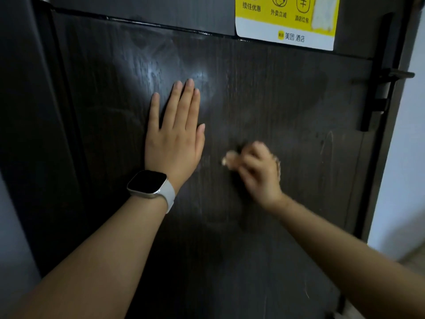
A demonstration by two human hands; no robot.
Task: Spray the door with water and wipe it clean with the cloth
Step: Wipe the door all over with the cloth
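**Wiping pass on dark door, right hand working**

Dim hallway, dark wood-grain door [264,107] fills the view, pale wall strip at far right. Door stands upright straight ahead of the person, long axis vertical, grain running vertical too. Damp sheen and smear marks on the panel above the left hand; faint scratches at lower right.

Cloth [230,158]: only a small pale bit shows, bunched under the right hand [257,171], pressed to the door about mid-panel. The hand is blurred; fingers look curled round the cloth. Left hand [174,137] lies flat on the door, fingers straight and together, holding nothing, up and to the left of the cloth, near but apart. White-strapped watch [149,184] on the left wrist.

Key relation: the right hand is the one on the cloth; unwiped panel lies to its right toward the black handle [379,88] and below. The left hand seems only to brace. Judged mid-wipe, spraying likely done.

Yellow and white sticker [285,19] at top of the door, well above both hands. No spray bottle in view.
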